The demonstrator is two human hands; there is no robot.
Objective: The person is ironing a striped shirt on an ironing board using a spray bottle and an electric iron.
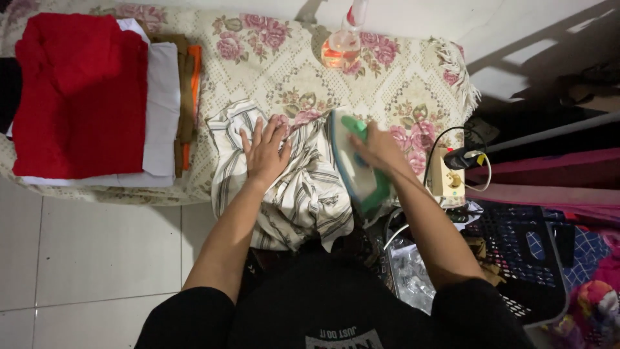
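Your left hand [265,150] lies flat with fingers spread on the striped shirt [290,187], pressing it down, gripping nothing. The shirt is crumpled on the floral cloth [284,71], its lower part hanging over the near edge. Your right hand [376,147] is clenched around the handle of the iron [352,165], which rests on the shirt just beside your left hand. A spray bottle [343,40] stands beyond; folded clothes [84,97] are stacked at left.
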